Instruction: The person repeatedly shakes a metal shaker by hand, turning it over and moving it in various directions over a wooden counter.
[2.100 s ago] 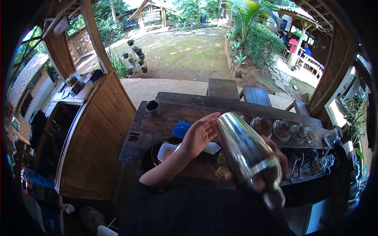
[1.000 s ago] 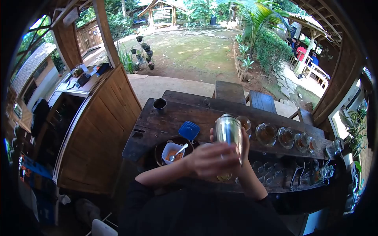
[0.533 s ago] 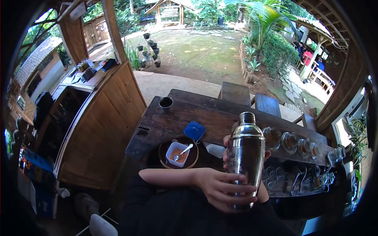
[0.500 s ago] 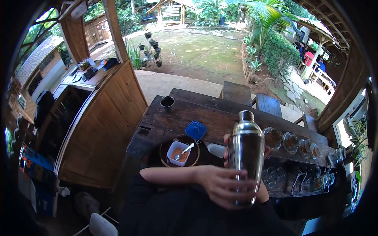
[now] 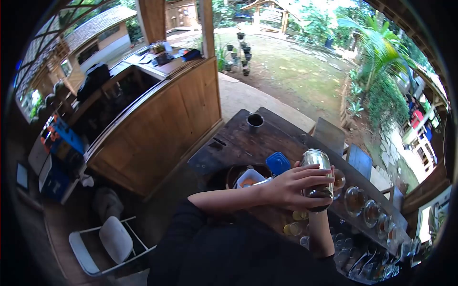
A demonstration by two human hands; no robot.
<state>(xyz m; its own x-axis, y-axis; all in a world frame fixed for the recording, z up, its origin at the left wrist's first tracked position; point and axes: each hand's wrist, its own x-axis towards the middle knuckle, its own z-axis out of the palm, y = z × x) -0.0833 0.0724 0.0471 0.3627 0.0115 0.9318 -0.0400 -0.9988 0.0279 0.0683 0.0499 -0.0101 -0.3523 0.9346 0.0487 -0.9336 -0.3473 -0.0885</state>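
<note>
Steel shaker in our two hands, amber drinks in the cups

We hold the steel shaker [image 5: 316, 156] at a tilt above the counter [image 5: 238, 136]. Our left hand [image 5: 298, 187] spreads its grip across the near side; the right hand [image 5: 296, 164] wraps it from behind, mostly hidden, with fingertips showing at the shaker's edge. The metal walls hide what is inside, and our hands cover too much for us to tell whether it is sealed.

As for progress, several glass cups [image 5: 354, 201] along the right look filled with amber liquid, and the tub [image 5: 242, 182] is open, its blue lid [image 5: 277, 163] lying just beyond it. The shaker has yet to be set down; how much work is left, we cannot judge.

The white tub holds something orange and a spoon [image 5: 264, 182], partly behind our left forearm, and sits on a round dark tray [image 5: 231, 176]. A mug [image 5: 255, 121] stands at the counter's far end, its inside too dark to read. Nearer, beyond our right forearm, small clear glasses [image 5: 341, 242] crowd together, contents unclear
</note>
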